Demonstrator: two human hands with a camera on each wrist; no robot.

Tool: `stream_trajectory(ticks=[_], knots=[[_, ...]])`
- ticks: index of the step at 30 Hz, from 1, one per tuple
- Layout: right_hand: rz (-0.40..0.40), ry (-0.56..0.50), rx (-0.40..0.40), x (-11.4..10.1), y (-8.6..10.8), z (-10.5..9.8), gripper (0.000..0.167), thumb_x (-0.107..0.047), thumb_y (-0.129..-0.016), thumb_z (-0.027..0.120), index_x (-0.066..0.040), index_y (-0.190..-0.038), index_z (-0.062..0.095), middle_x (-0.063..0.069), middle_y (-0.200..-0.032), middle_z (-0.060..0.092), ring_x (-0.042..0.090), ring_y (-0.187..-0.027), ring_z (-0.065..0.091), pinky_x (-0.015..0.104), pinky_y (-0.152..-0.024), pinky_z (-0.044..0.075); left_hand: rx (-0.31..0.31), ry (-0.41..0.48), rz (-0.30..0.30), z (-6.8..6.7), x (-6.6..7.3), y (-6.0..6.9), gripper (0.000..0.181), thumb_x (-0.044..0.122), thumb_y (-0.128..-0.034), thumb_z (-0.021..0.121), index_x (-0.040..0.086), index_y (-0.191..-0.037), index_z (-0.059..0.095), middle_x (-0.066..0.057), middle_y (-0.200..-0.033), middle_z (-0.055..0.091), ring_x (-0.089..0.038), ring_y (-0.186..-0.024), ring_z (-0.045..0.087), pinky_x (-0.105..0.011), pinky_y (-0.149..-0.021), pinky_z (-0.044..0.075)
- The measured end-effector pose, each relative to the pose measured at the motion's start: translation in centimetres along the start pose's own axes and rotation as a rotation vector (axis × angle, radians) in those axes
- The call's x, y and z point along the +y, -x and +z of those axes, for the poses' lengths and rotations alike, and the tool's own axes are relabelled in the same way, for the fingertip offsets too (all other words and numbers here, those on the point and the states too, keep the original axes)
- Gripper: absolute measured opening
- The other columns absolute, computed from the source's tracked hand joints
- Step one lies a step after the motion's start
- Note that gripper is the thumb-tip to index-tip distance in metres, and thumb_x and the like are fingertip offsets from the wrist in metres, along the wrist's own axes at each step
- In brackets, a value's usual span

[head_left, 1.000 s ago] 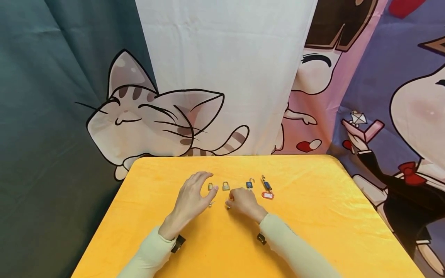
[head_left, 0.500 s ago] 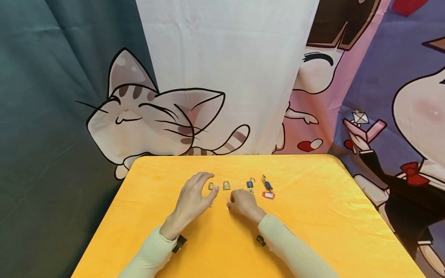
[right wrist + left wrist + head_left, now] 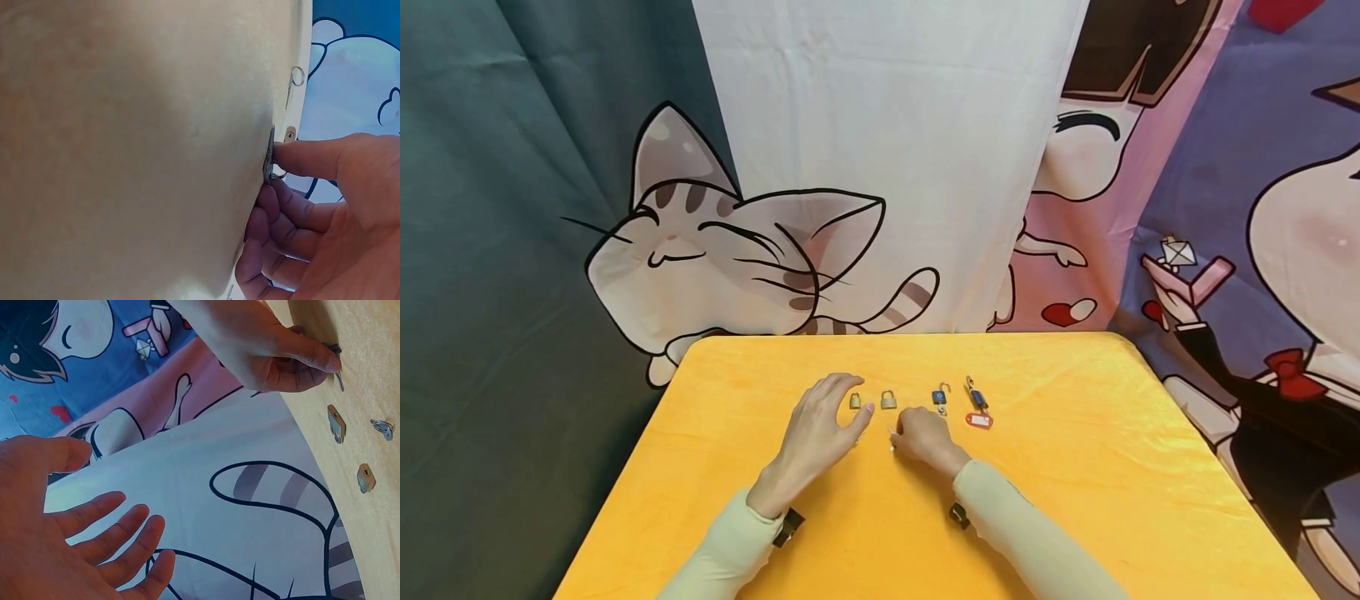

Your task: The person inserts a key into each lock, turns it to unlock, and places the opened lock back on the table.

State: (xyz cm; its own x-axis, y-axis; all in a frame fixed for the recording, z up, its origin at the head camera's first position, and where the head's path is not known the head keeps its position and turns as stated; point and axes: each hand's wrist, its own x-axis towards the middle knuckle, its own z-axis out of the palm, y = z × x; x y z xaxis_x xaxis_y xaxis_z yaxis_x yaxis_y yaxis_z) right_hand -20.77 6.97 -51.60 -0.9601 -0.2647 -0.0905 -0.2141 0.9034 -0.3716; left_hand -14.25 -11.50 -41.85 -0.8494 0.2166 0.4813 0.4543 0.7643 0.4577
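Observation:
My right hand (image 3: pixel 928 437) pinches small metal keys (image 3: pixel 270 156) between thumb and fingers, low over the yellow cloth. Its other fingers are curled, as the right wrist view shows. My left hand (image 3: pixel 816 429) hovers with fingers spread and a gap between thumb and fingers, holding nothing. Beyond the hands lie a small brass padlock (image 3: pixel 855 402) and a larger brass padlock (image 3: pixel 888 400). Another key set on a ring (image 3: pixel 382 429) lies near the two padlocks in the left wrist view; the left thumb partly covers it in the head view.
A blue padlock (image 3: pixel 939 397) with its shackle swung out lies right of the brass ones. Farther right are a dark blue item (image 3: pixel 976 397) and a red-rimmed tag (image 3: pixel 979 421). Printed curtains (image 3: pixel 880 167) hang behind the table (image 3: pixel 880 533).
The keys in my right fingers have tilted slightly, and the right forearm has shifted a little to the left. My left hand has stayed nearly still.

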Motion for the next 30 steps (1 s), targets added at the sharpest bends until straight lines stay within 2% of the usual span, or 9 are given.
stream_trajectory(ticks=[8, 20, 30], knots=[[-0.022, -0.041, -0.039, 0.2, 0.0, -0.1, 0.018, -0.024, -0.091, 0.068, -0.012, -0.078, 0.072, 0.0, -0.072, 0.067, 0.012, -0.057, 0.055, 0.03, -0.055, 0.048, -0.005, -0.003, -0.013, 0.0, 0.1, 0.0, 0.037, 0.039, -0.0932, 0.064, 0.017, -0.123, 0.064, -0.002, -0.125, 0.064, -0.025, -0.116, 0.062, -0.047, -0.096, 0.05], [-0.094, -0.089, -0.087, 0.6, 0.4, -0.5, 0.014, -0.02, -0.094, 0.066, -0.01, -0.085, 0.068, 0.003, -0.081, 0.067, 0.013, -0.066, 0.057, 0.031, -0.061, 0.05, -0.009, 0.0, -0.011, 0.1, 0.0, 0.2, 0.037, 0.037, -0.093, 0.065, 0.016, -0.124, 0.064, -0.002, -0.125, 0.065, -0.025, -0.116, 0.062, -0.047, -0.096, 0.051], [-0.123, -0.1, -0.023, 0.8, 0.7, -1.8, 0.013, -0.02, -0.095, 0.064, -0.011, -0.086, 0.065, 0.002, -0.081, 0.065, 0.013, -0.067, 0.054, 0.029, -0.061, 0.047, 0.016, -0.001, 0.004, 0.0, 0.0, 0.3, 0.035, 0.034, -0.0927, 0.065, 0.015, -0.123, 0.065, -0.003, -0.124, 0.065, -0.025, -0.114, 0.062, -0.047, -0.093, 0.052]])
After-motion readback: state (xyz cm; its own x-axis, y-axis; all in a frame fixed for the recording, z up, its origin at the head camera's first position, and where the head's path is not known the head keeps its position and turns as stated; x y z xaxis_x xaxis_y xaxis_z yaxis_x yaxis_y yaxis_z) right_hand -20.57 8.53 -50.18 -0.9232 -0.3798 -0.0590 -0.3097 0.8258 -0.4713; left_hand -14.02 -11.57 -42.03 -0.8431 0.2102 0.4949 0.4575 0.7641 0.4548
